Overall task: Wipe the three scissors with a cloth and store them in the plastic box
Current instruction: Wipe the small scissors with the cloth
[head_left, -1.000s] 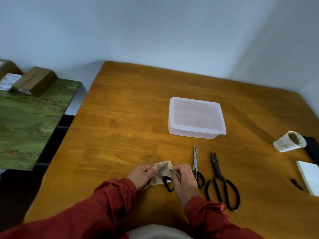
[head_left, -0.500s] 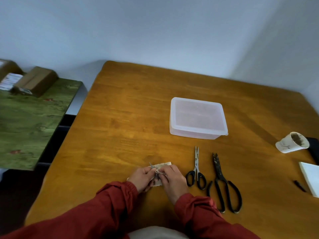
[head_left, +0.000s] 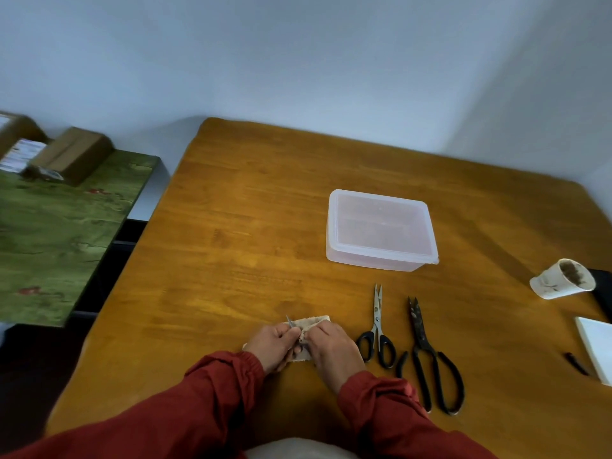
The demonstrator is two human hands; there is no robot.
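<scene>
Both my hands meet near the table's front edge. My left hand (head_left: 275, 344) pinches a beige cloth (head_left: 313, 323) around the blade of a small scissors, whose metal tip (head_left: 290, 321) pokes out above the fingers. My right hand (head_left: 331, 346) covers the rest of that scissors and grips it; its handle is hidden. To the right lie a medium black-handled scissors (head_left: 377, 329) and a large dark scissors (head_left: 427, 356), points facing away from me. The translucent plastic box (head_left: 381, 256) stands behind them with its lid on.
A paper cup (head_left: 561, 279) lies on its side at the right, next to a black object (head_left: 604, 288). A white slab (head_left: 596, 346) and a small black piece (head_left: 576, 363) sit at the right edge. A green side table (head_left: 49, 233) with cardboard boxes (head_left: 73, 154) stands left.
My right hand has slid left up against my left hand. The small scissors' black handle, visible a second ago, is now hidden under it. The other scissors and the box have not moved.
</scene>
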